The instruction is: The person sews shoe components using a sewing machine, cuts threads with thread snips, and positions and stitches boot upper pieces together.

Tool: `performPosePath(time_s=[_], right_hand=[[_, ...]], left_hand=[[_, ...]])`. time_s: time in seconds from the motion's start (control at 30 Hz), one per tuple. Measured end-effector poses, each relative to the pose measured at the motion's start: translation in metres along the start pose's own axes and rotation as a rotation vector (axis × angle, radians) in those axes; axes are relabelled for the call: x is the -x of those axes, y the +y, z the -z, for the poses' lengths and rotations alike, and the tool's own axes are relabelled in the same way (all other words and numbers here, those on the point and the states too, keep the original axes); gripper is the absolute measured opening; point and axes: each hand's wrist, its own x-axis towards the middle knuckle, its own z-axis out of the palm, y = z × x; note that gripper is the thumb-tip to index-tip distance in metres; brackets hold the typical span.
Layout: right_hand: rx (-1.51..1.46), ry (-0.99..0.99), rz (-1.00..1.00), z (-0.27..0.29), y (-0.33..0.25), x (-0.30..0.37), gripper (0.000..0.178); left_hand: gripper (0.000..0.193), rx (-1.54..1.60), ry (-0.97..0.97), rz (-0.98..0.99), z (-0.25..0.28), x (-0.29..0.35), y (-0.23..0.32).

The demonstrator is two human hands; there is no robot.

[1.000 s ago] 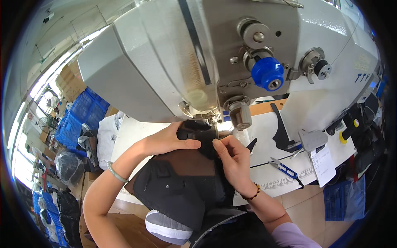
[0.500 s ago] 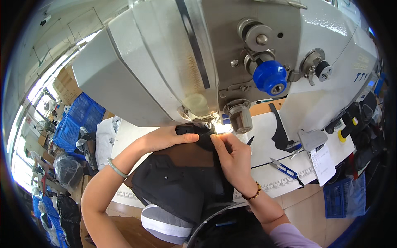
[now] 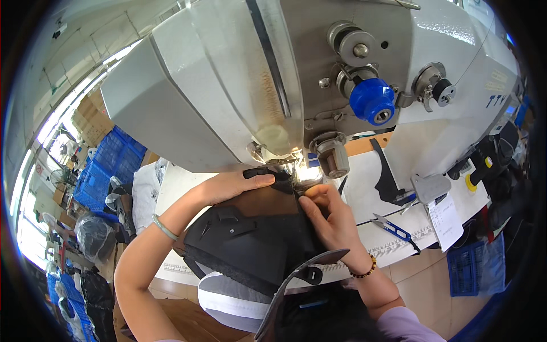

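Observation:
A black fabric piece (image 3: 242,242), with a brown panel and layered black parts, lies under the head of a grey sewing machine (image 3: 194,85). Its upper edge is at the lit needle area, where the needle itself is hard to make out. My left hand (image 3: 233,187), wearing a bangle, holds the piece's upper left part, thumb on top and other fingers mostly hidden. Curled in a pinch, my right hand (image 3: 333,219) grips the right edge close to the needle area. A curved dark strip from the piece hangs toward my lap.
Blue-handled thread snips (image 3: 393,229) lie right of my right hand, beside a ruler strip (image 3: 393,246). Farther right are a curved black cutout (image 3: 387,176) and a paper slip (image 3: 445,219). Blue crates (image 3: 111,162) stand at the left; another blue crate (image 3: 464,271) sits lower right.
My right hand has shifted slightly right and down along the edge. The fabric piece has turned and lifted, showing more of its layered parts and a curved strip. My left hand stays nearly in place.

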Motion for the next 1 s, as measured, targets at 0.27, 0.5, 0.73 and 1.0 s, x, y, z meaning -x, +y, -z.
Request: performPosePath(time_s=[0.27, 0.5, 0.73, 1.0], right_hand=[[0.374, -0.277, 0.073, 0.011, -0.004, -0.009, 0.025], [0.223, -0.404, -0.071, 0.029, 0.003, -0.029, 0.038], [0.023, -0.562, -0.242, 0.037, 0.006, -0.044, 0.04], [0.364, -0.573, 0.135, 0.05, 0.018, -0.06, 0.029]], left_hand=[[0.052, 0.155, 0.045, 0.046, -0.009, 0.004, -0.003], [0.07, 0.315, 0.16, -0.013, -0.028, 0.013, -0.007], [0.081, 0.421, 0.266, -0.026, -0.038, 0.022, -0.009], [0.056, -0.178, 0.417, 0.007, -0.026, 0.086, 0.047]])
